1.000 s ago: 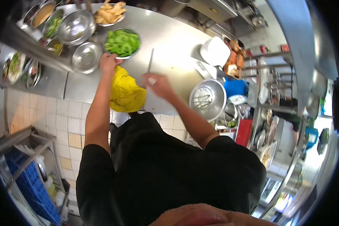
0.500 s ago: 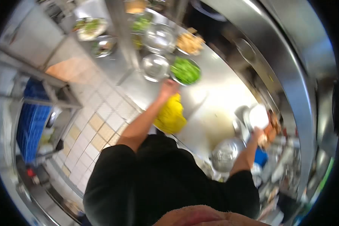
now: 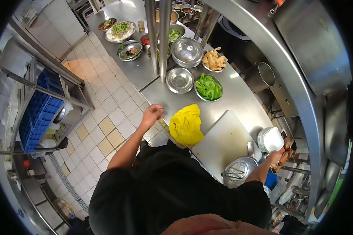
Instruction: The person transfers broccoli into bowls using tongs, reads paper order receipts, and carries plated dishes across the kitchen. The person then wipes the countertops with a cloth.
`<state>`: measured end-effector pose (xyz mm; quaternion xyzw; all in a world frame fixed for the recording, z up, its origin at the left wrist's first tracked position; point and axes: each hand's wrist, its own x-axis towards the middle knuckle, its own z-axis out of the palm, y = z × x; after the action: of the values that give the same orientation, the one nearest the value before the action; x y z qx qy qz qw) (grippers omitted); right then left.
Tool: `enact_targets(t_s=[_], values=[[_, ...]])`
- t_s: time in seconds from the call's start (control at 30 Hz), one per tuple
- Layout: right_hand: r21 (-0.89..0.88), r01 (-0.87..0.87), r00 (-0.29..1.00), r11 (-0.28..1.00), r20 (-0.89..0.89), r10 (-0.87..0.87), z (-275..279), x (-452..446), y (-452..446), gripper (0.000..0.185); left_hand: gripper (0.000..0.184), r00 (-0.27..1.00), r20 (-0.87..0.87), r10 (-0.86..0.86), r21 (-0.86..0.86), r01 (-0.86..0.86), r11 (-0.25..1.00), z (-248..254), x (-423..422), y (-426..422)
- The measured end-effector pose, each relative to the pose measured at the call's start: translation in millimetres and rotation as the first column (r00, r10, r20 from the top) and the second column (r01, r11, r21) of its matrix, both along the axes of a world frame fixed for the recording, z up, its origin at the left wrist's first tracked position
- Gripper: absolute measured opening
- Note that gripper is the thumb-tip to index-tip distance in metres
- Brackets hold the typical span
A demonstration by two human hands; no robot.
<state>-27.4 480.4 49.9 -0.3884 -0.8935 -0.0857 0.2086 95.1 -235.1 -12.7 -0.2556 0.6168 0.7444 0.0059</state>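
Observation:
My left hand [image 3: 153, 113] is off the table's front edge, left of a crumpled yellow cloth [image 3: 186, 125]. Its fingers are curled, and nothing shows in them. At the right, my right hand [image 3: 274, 156] grips the near edge of the stacked white dishes [image 3: 270, 140]. A metal blade [image 3: 251, 149] lies by the right edge of the white cutting board [image 3: 223, 143]. Near the board's lower right corner, a metal bowl [image 3: 239, 172] holds a wire whisk [image 3: 234, 173]. Green leaves fill a bowl [image 3: 208, 87] beyond the cloth.
Empty metal bowls [image 3: 179, 80] and a bowl of pale yellow pieces [image 3: 214, 60] stand on the steel table [image 3: 145, 74]. Two upright posts [image 3: 163, 47] rise from it. A rack with blue crates [image 3: 43, 109] is at the left. Browned food pieces [image 3: 287, 150] lie beyond the dishes.
My right hand has moved from over the board to the white dishes. My left hand has left the edge of the green bowl and come back left of the cloth. The view has turned.

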Motion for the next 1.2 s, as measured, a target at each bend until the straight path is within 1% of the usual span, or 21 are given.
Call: enact_targets(t_s=[0.03,0.07,0.1,0.2,0.23,0.27,0.3,0.33,0.37,0.4,0.43,0.63,0.7,0.77,0.87,0.93,0.97,1.03,1.1,1.13,1.2], values=[[-0.01,0.065,0.996,0.998,-0.064,-0.065,1,-7,1,0.025,0.012,0.998,0.012,0.054,-0.025,-0.054,0.998,-2,13,-11],[0.019,-0.134,0.99,0.991,-0.035,0.134,-4,-9,24,0.026,0.012,0.993,0.014,0.114,-0.021,-0.113,0.993,-4,26,-23],[0.082,-0.124,0.992,0.989,0.041,0.121,-10,-19,18,0.023,0.012,0.986,0.023,0.166,-0.019,-0.166,0.986,-9,42,-32],[0.338,0.004,0.957,0.941,0.272,-0.102,6,-19,38,0.015,0.013,0.97,0.042,0.241,-0.03,-0.24,0.97,-57,98,-59],[0.413,0.018,0.916,0.91,0.359,-0.181,4,-27,43,0.02,0.013,0.944,0.145,0.297,-0.009,-0.299,0.954,-61,110,-63],[0.366,0.113,0.957,0.924,0.211,-0.2,32,-23,-7,0.027,0.015,0.967,0.091,0.239,-0.044,-0.235,0.971,-73,129,-69],[0.25,0.07,0.983,0.966,0.148,-0.109,29,-37,-14,0.021,0.016,0.954,0.161,0.253,-0.061,-0.247,0.967,-70,141,-67],[-0.053,-0.053,0.999,0.997,-0.014,0.053,21,-49,-21,0.015,0.017,0.939,0.229,0.258,-0.096,-0.242,0.965,-73,150,-66],[-0.472,-0.243,0.94,0.847,-0.33,0.086,13,-69,-40,0.009,0.018,0.935,0.27,0.23,-0.098,-0.211,0.973,-73,159,-65],[-0.72,-0.41,0.843,0.56,-0.534,-0.07,12,-79,-62,0.003,0.018,0.924,0.321,0.208,-0.119,-0.179,0.977,-73,164,-66],[-0.806,-0.474,0.81,0.355,-0.557,-0.185,9,-87,-83,0.005,0.02,0.921,0.331,0.205,-0.103,-0.181,0.978,-77,171,-66],[-0.927,-0.327,0.901,0.182,-0.364,-0.237,-68,-128,-132,0.007,0.026,0.89,0.396,0.226,-0.156,-0.177,0.972,-82,196,-58],[-0.939,-0.216,0.962,0.27,-0.252,-0.107,-84,-125,-140,0.011,0.027,0.889,0.41,0.205,-0.16,-0.152,0.975,-88,209,-61],[-0.94,-0.251,0.918,0.233,-0.307,-0.251,-85,-114,-156,0.016,0.027,0.877,0.437,0.2,-0.164,-0.141,0.976,-100,227,-67],[-0.886,-0.017,0.999,0.464,0.002,0.041,-15,-91,-170,0.024,0.027,0.84,0.503,0.203,-0.197,-0.117,0.973,-95,244,-69],[-0.629,-0.21,0.977,0.749,-0.159,0.14,-25,-74,-132,0.028,0.026,0.835,0.512,0.201,-0.257,-0.075,0.963,-90,253,-71],[-0.457,-0.311,0.947,0.833,-0.222,0.232,-28,-72,-121,0.03,0.025,0.854,0.469,0.225,-0.279,-0.099,0.955,-93,254,-73],[-0.449,-0.195,0.967,0.872,-0.237,0.095,-1,-50,-134,0.03,0.022,0.873,0.382,0.301,-0.332,-0.174,0.927,-104,259,-75],[-0.348,-0.241,0.959,0.906,-0.227,0.168,19,-24,-143,0.027,0.017,0.954,0.169,0.247,-0.499,-0.133,0.856,-123,244,-77],[-0.324,-0.227,0.964,0.918,-0.209,0.164,23,-19,-143,0.029,0.015,0.969,0.147,0.2,-0.579,-0.08,0.812,-105,219,-66],[-0.259,-0.198,0.969,0.945,-0.198,0.149,24,-8,-140,0.041,0.01,0.988,-0.01,0.154,-0.563,-0.133,0.816,-66,162,-32]])
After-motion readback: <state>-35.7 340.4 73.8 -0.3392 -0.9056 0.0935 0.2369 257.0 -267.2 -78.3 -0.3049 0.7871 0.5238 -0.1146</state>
